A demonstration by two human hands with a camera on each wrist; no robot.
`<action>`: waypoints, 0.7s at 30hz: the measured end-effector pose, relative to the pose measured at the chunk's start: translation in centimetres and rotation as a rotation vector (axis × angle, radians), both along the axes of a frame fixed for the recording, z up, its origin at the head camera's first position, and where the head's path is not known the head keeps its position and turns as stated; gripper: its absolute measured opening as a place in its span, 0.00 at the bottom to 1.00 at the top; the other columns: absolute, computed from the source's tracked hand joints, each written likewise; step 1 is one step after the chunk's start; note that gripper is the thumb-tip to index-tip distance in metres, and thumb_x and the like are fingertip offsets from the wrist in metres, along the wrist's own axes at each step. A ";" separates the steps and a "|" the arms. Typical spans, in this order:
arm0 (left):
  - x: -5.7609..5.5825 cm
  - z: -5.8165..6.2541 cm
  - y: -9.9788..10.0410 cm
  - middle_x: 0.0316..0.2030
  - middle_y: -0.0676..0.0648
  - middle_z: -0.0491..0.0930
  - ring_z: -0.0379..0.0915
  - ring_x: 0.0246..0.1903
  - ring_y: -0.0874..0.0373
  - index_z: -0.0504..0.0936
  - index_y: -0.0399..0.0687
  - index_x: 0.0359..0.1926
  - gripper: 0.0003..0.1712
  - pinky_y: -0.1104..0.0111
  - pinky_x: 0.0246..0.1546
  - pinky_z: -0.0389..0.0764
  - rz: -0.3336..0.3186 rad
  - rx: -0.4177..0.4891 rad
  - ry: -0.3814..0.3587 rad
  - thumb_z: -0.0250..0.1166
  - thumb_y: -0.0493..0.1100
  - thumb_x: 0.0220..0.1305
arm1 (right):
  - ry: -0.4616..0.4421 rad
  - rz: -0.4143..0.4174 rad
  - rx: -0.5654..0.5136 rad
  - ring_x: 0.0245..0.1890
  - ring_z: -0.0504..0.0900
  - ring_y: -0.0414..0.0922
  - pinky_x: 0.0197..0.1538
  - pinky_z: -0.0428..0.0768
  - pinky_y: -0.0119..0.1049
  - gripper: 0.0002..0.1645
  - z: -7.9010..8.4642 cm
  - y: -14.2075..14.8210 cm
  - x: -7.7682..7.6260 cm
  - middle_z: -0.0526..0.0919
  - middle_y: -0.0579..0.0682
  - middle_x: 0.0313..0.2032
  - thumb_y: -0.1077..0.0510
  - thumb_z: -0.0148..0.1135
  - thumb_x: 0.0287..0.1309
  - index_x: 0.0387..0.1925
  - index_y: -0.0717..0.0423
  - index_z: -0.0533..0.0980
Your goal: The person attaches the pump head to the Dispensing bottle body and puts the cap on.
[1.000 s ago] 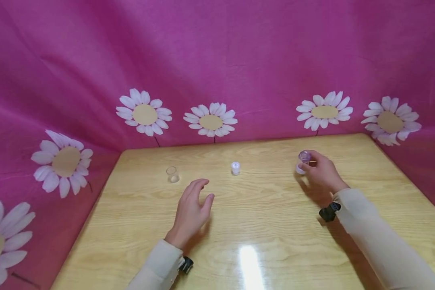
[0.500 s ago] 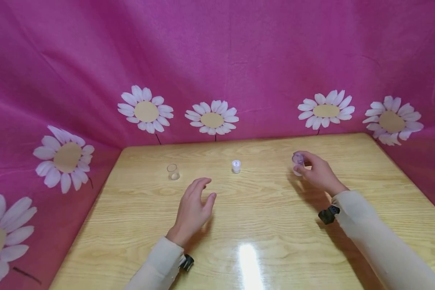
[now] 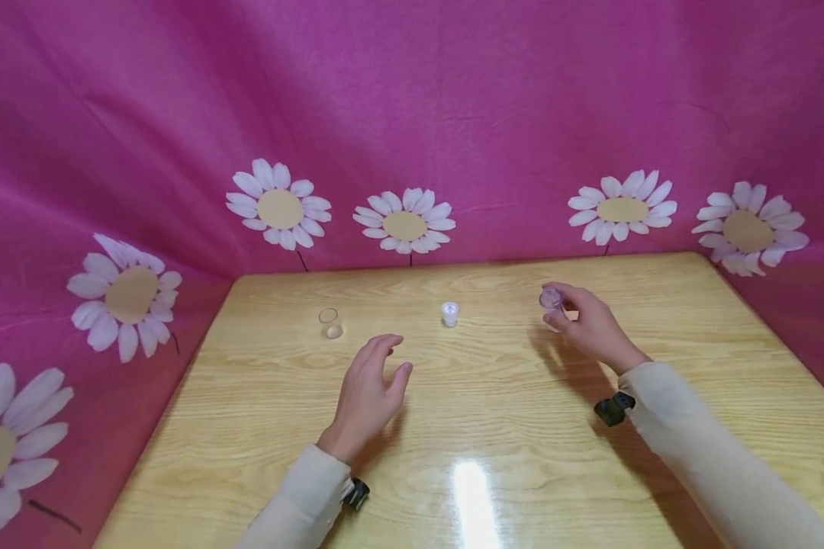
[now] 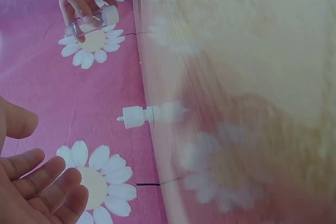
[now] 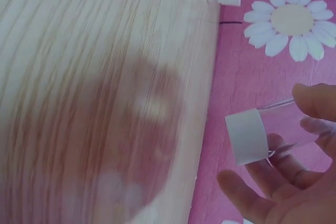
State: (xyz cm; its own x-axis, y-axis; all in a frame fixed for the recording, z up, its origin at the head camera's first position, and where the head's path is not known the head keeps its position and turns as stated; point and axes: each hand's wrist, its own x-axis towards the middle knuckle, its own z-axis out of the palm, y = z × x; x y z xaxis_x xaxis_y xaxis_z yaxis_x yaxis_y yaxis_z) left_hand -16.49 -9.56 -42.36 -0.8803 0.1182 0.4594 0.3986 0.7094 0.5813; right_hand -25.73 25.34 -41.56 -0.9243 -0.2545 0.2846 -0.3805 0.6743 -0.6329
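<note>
My right hand (image 3: 593,324) grips a small clear bottle (image 3: 551,301) between thumb and fingers over the right part of the table. In the right wrist view, the bottle's white end part (image 5: 247,136) points down toward the tabletop, held off it. Near the table's middle stands a small white nozzle piece (image 3: 449,313); the left wrist view shows a thin tip on top of its white body (image 4: 134,117). An upright clear cup-shaped piece (image 3: 330,324) stands to the left. Closest to that clear piece is my left hand (image 3: 367,393), fingers loosely bent, holding nothing.
The wooden table (image 3: 494,396) has a light glare spot near its front. Pink cloth (image 3: 508,114) with printed daisies hangs along the back and sides. Each wrist wears a small black camera, such as the right one (image 3: 614,409).
My right hand has carried the bottle a short way left, toward the white nozzle piece. The left hand has stayed almost in place.
</note>
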 end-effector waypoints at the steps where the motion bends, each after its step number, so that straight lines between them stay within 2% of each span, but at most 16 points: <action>1: 0.0 0.0 0.0 0.56 0.44 0.80 0.78 0.51 0.51 0.78 0.41 0.57 0.22 0.57 0.52 0.80 -0.001 0.000 0.000 0.66 0.42 0.64 | 0.006 0.004 0.001 0.51 0.79 0.62 0.52 0.78 0.59 0.29 0.0 -0.2 0.0 0.79 0.67 0.52 0.62 0.61 0.65 0.66 0.64 0.68; 4: -0.1 -0.2 0.0 0.56 0.44 0.80 0.78 0.50 0.51 0.78 0.41 0.57 0.21 0.57 0.52 0.80 -0.005 -0.007 0.007 0.66 0.42 0.64 | 0.043 0.025 0.004 0.50 0.79 0.63 0.52 0.79 0.61 0.29 -0.1 -1.0 0.1 0.79 0.67 0.50 0.64 0.62 0.63 0.64 0.64 0.70; 10: -0.2 -0.5 0.1 0.56 0.45 0.80 0.78 0.50 0.51 0.78 0.42 0.57 0.21 0.57 0.52 0.80 -0.009 -0.010 0.000 0.66 0.42 0.64 | 0.090 0.057 0.027 0.48 0.80 0.59 0.49 0.81 0.56 0.29 -0.6 -2.7 0.1 0.79 0.64 0.49 0.65 0.64 0.60 0.63 0.61 0.72; 21: -0.4 -0.6 0.1 0.57 0.45 0.80 0.78 0.51 0.51 0.78 0.43 0.58 0.21 0.58 0.53 0.80 -0.022 -0.033 -0.010 0.65 0.42 0.66 | 0.083 0.082 0.085 0.50 0.79 0.58 0.52 0.77 0.54 0.27 -0.4 -5.3 0.5 0.81 0.63 0.53 0.64 0.68 0.57 0.60 0.58 0.76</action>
